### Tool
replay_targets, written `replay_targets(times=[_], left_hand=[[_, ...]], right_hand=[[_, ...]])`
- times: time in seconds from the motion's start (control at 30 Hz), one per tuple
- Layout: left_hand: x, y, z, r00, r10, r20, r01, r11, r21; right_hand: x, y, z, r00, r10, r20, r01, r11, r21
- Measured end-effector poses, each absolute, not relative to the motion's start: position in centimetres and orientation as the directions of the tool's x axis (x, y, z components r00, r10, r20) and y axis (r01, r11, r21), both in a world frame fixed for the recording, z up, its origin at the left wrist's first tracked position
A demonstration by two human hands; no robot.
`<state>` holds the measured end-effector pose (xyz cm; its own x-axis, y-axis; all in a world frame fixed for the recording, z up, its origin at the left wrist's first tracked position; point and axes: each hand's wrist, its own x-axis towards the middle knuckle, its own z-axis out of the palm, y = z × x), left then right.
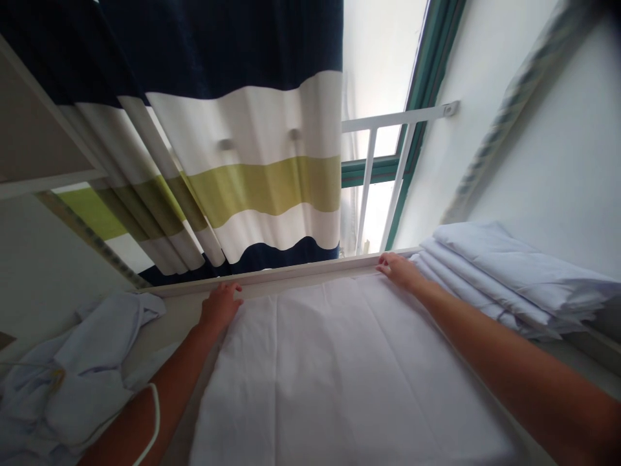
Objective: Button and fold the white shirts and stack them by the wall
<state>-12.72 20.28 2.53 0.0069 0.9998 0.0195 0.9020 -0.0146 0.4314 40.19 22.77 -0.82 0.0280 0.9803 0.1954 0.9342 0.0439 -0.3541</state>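
A white cloth (334, 369) lies spread flat in front of me, with straight fold creases running along it. My left hand (222, 305) is at its far left corner, fingers loosely bent and the thumb apart from them. At the far right corner, beside the board's raised rim, is my right hand (395, 266). Its fingers are slightly curled, and no cloth shows gripped between them. Just right of that hand sits a stack of folded white cloths (504, 278). Crumpled white cloth (101, 349) lies in a heap left of my left forearm.
A pale raised rim (301, 266) borders the far side of the surface. Beyond it hang a navy, white and green striped curtain (262, 188) and a white railing (388, 122) before a green-framed window. A white cord (156, 414) crosses my left forearm. Walls stand on both sides.
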Motion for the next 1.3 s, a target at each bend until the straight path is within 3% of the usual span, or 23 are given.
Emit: replay_targets(times=[0.07,0.13,0.23,0.33,0.43,0.6,0.73,0.87,0.97,1.07,1.3], left_hand=[[-11.1,17.8,3.0,0.084,0.990,0.116,0.926,-0.120,0.359],[-9.5,14.9,3.0,0.315,0.933,0.176,0.911,-0.349,0.221],[-8.1,11.0,1.8,0.517,0.850,0.099,0.838,-0.526,0.141],[-8.3,8.6,-0.2,0.498,0.867,-0.026,0.861,-0.491,0.130],[-9.4,7.5,-1.7,0.417,0.907,-0.061,0.904,-0.408,0.126],[-9.7,7.0,-1.7,0.387,0.920,-0.053,0.914,-0.376,0.154],[-8.4,7.0,-0.3,0.398,0.917,-0.040,0.907,-0.386,0.168],[-7.7,7.5,0.7,0.379,0.924,-0.056,0.914,-0.365,0.178],[-8.1,7.9,0.8,0.314,0.947,-0.068,0.937,-0.298,0.182],[-8.4,7.7,0.9,0.278,0.957,-0.082,0.947,-0.259,0.188],[-8.1,6.2,1.4,0.298,0.951,-0.085,0.942,-0.278,0.189]], right_hand=[[39.4,20.4,-0.2,0.027,0.974,0.227,0.948,0.047,-0.316],[38.3,16.9,-0.2,-0.043,0.966,0.257,0.954,0.115,-0.276],[36.2,10.9,-1.3,-0.234,0.936,0.262,0.942,0.285,-0.177],[34.5,6.6,-2.7,-0.281,0.953,0.114,0.946,0.295,-0.135],[33.9,5.1,-3.7,-0.249,0.968,0.013,0.961,0.249,-0.124],[34.1,4.8,-4.7,-0.222,0.975,0.013,0.971,0.223,-0.084],[34.8,4.0,-5.4,-0.090,0.994,0.061,0.994,0.093,-0.062],[37.2,4.1,-4.3,0.142,0.964,0.226,0.983,-0.110,-0.148],[39.1,5.3,-2.8,0.293,0.939,0.178,0.929,-0.235,-0.287],[40.0,6.2,-2.0,0.295,0.951,0.090,0.893,-0.240,-0.381],[40.9,6.0,-2.2,0.292,0.948,0.126,0.896,-0.225,-0.383]])
